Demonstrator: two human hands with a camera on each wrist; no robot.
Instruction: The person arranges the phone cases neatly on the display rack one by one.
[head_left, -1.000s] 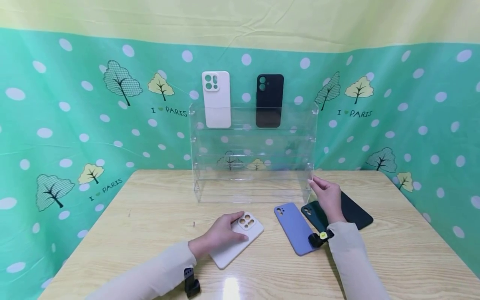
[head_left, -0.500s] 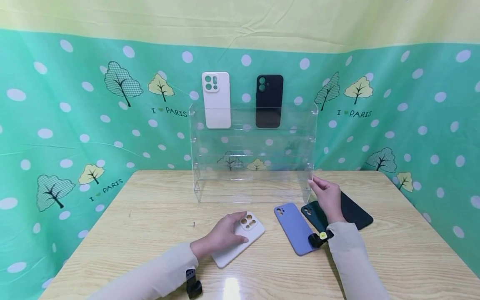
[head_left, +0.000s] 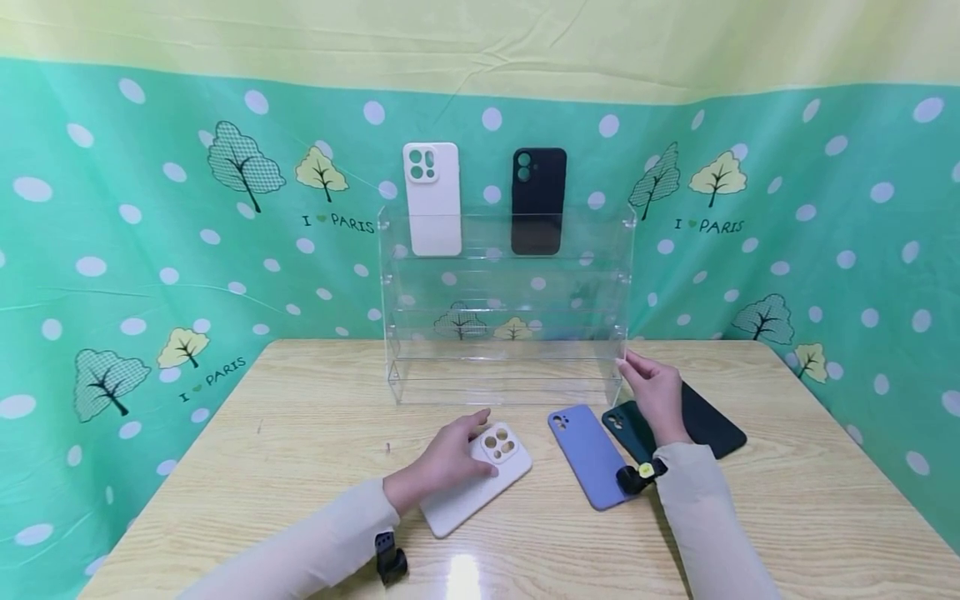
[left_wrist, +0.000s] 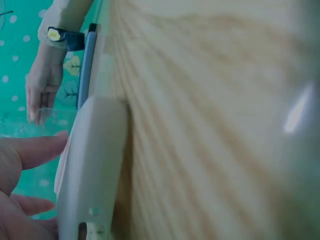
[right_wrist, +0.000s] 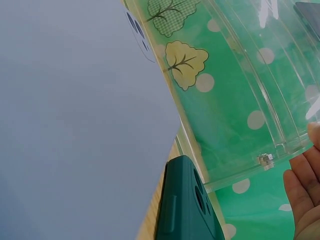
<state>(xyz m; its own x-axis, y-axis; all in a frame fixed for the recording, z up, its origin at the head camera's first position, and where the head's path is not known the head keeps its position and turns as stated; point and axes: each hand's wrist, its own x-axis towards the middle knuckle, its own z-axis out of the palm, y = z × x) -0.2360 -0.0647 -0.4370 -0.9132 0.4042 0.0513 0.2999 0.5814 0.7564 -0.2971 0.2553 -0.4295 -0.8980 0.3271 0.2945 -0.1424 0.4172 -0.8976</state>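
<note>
My left hand (head_left: 448,460) lies spread over a white phone case (head_left: 467,507) on the table, thumb on its back below the camera cutouts and fingers raised near the far edge. The left wrist view shows the case (left_wrist: 95,160) edge-on with a digit against its back. My right hand (head_left: 656,398) pinches the lower right side panel of a clear tiered display stand (head_left: 504,392), thumb in front. Below that wrist lie a lavender phone case (head_left: 591,457) and a dark green one (head_left: 624,423); a black case (head_left: 712,427) is partly hidden behind the hand.
A white phone case (head_left: 433,196) and a black phone case (head_left: 538,196) stand upright in the stand's top tier. A green patterned cloth (head_left: 315,275) hangs behind and around the wooden table (head_left: 315,417). A tiny object (head_left: 387,448) lies left of centre.
My left fingers have lifted off the white case's far edge and spread, and the case has shifted very slightly right. My right hand holds still at the stand.
</note>
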